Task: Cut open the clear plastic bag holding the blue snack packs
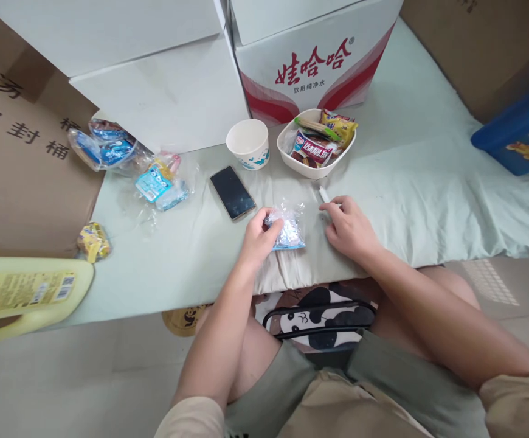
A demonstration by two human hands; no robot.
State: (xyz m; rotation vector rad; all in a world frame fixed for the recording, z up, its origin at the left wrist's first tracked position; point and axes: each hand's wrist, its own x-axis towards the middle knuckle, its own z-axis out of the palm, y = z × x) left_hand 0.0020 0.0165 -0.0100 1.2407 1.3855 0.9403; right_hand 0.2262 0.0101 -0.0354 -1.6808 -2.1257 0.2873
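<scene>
My left hand (pixel 258 240) pinches a small clear plastic packet (pixel 288 230) with a blue lower edge, thumb on top, resting on the cloth near the front edge. What is inside the packet is hard to make out. To its right, my right hand (pixel 350 228) has curled fingers, with the index finger across a small white stick-like object (pixel 323 193). Most of that object is hidden by the hand, so its kind does not show. Just beyond the packet lies a dark-screened phone (pixel 233 193).
Behind stand a paper cup (pixel 248 143) and a white bowl (pixel 307 169) of wrapped snacks. Plastic-bagged packets (pixel 157 182) and a yellow wrapped snack (pixel 93 242) lie left. White cartons (pixel 310 73) close off the back. A blue container (pixel 520 131) is right, a yellow one (pixel 31 289) left.
</scene>
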